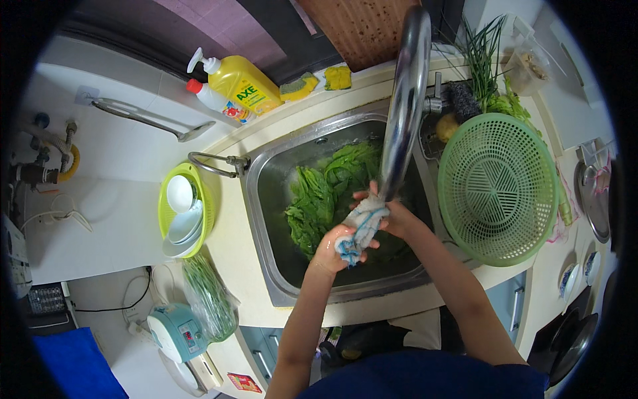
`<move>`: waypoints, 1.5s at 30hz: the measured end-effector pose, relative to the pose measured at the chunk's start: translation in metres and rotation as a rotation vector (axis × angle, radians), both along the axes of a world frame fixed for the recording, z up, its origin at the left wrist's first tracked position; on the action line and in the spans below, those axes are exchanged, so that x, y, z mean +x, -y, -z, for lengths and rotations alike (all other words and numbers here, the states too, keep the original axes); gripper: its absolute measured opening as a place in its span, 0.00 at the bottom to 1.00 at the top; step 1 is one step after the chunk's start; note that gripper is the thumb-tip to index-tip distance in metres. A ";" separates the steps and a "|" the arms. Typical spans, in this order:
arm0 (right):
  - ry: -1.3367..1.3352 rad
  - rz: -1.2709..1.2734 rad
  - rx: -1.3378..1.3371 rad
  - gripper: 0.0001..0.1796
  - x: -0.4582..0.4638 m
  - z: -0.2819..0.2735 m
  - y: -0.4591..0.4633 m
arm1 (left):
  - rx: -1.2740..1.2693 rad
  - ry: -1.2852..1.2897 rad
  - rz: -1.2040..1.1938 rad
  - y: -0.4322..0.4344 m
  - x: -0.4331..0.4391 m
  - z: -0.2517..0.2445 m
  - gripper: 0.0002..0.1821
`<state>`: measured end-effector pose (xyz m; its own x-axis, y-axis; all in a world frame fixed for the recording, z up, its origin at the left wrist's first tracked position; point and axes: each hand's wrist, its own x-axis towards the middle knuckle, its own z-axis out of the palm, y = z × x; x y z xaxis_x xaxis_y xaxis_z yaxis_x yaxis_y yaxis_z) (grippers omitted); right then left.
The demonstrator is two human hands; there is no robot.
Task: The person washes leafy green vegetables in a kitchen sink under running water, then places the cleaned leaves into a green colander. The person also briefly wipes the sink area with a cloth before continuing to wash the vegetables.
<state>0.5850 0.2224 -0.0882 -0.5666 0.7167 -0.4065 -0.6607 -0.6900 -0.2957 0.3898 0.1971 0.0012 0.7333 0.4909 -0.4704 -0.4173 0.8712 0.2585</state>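
A wet white dishcloth with blue stripes point(366, 222) is bunched between my two hands, just below the mouth of the chrome faucet point(406, 99). My left hand point(333, 248) grips its lower end, fingers wrapped around the cloth. At the upper end my right hand point(396, 217) holds it, partly hidden by the cloth and the spout. Both hands are above the stainless steel sink point(271, 272), which holds water. Leafy greens point(314, 209) float in the water to the left of the cloth.
A green plastic colander point(498, 189) stands right of the sink, with spring onions point(483, 60) behind it. On the left are a yellow-green basket point(209, 219) of bowls, a small tap point(212, 164) and bagged green stalks point(209, 299). A yellow dish-soap bottle point(244, 82) and sponges point(299, 87) line the back ledge.
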 end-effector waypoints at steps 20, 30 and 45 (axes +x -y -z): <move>1.782 0.054 0.372 0.20 -0.026 -0.041 0.025 | 0.127 -0.694 0.270 0.021 0.019 0.031 0.25; 1.788 0.182 1.315 0.14 -0.034 -0.082 0.082 | -0.227 -0.100 -0.268 0.049 0.035 0.042 0.39; 1.660 0.054 0.500 0.29 0.205 -0.056 -0.191 | -0.070 -0.179 -0.098 0.087 -0.012 -0.008 0.18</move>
